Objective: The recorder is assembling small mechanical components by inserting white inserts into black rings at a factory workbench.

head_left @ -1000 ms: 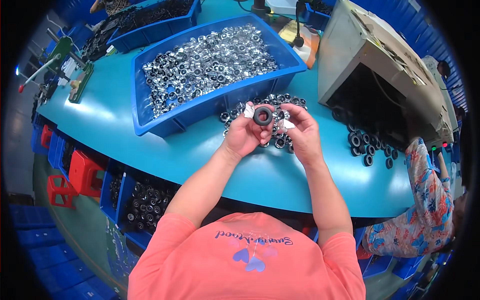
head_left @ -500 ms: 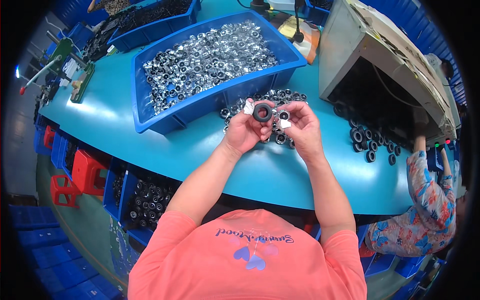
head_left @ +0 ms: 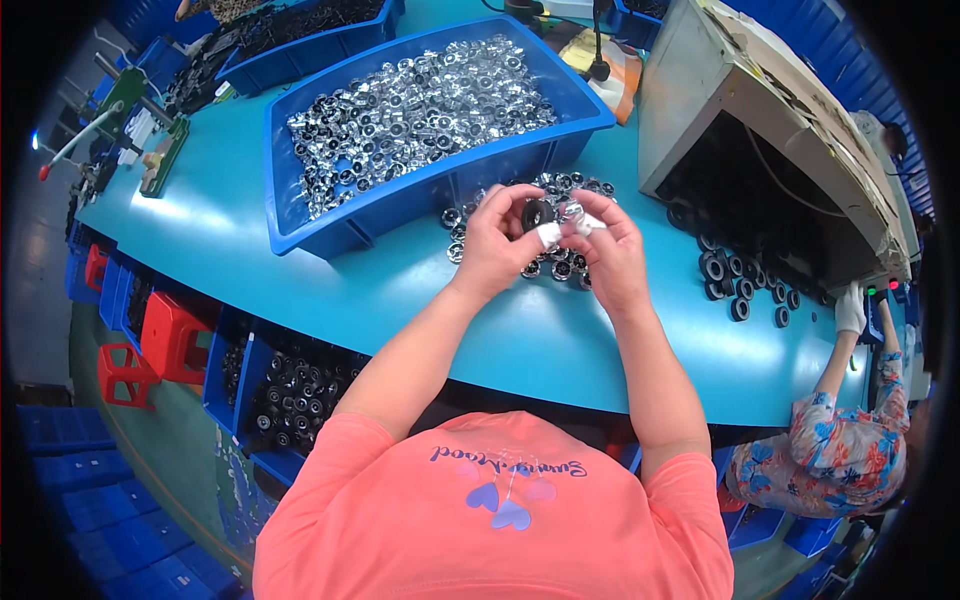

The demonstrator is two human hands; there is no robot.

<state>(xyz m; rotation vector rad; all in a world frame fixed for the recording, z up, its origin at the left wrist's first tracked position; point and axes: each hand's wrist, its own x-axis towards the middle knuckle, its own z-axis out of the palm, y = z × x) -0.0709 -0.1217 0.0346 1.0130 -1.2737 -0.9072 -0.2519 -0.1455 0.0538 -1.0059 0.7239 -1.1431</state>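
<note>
Between the thumb and fingers of my left hand [head_left: 492, 245] is a black rubber ring [head_left: 537, 213], shaped like a small tyre. My right hand [head_left: 616, 258] pinches a shiny chrome wheel hub [head_left: 572, 211] close beside the ring; whether the two touch, I cannot tell. White wrapping covers both thumb tips. Under and behind my hands, several similar chrome hubs [head_left: 457, 252] lie loose on the teal table [head_left: 400, 310]. A large blue bin [head_left: 420, 172] full of such hubs stands just beyond, to the left.
On the right, a cream box-shaped machine [head_left: 690, 95] has a dark opening, with several black rings [head_left: 741, 288] before it. A co-worker's gloved hand [head_left: 851, 308] is beside it. A green hand press [head_left: 165, 160] stands far left. Red stools [head_left: 175, 335] are below the table's left edge.
My left hand has turned, tilting the black ring toward the hub, and my hands have drawn closer together. The co-worker's hand has come out of the machine's opening.
</note>
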